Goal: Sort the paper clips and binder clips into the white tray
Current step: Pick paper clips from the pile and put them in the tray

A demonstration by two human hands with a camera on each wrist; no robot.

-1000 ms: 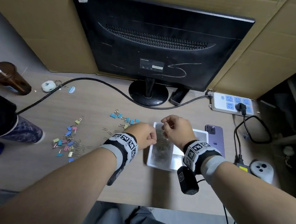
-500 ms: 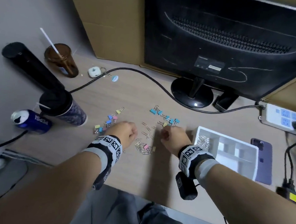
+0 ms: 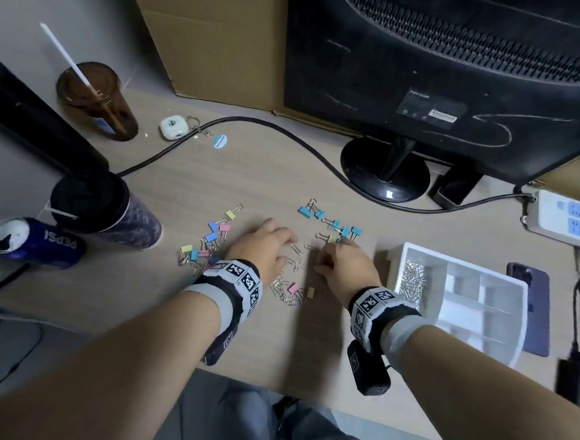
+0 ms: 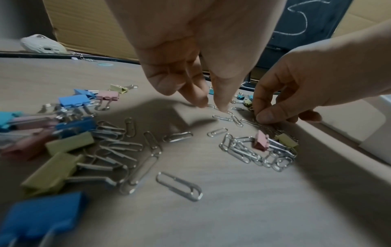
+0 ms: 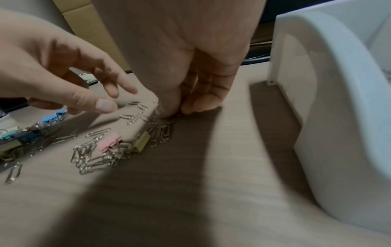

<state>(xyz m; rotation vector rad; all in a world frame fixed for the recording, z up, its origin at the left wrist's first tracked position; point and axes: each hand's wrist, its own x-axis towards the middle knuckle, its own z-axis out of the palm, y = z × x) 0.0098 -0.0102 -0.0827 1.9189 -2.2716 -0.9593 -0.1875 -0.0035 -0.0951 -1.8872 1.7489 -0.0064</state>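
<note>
Under your left hand (image 3: 262,249): paper clips (image 4: 178,185), bright glossy wire metal; beside it, binder clips (image 3: 212,236), matt pastel-painted bodies with shiny metal handles; right of your right hand (image 3: 345,270): white tray (image 3: 479,339), smooth plastic; desk (image 3: 216,180), matt wood-grain.

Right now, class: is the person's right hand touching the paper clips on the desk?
Touching. The right wrist view shows the right hand with thumb and fingers pressed onto the paper clips on the desk, no gap visible.
</note>
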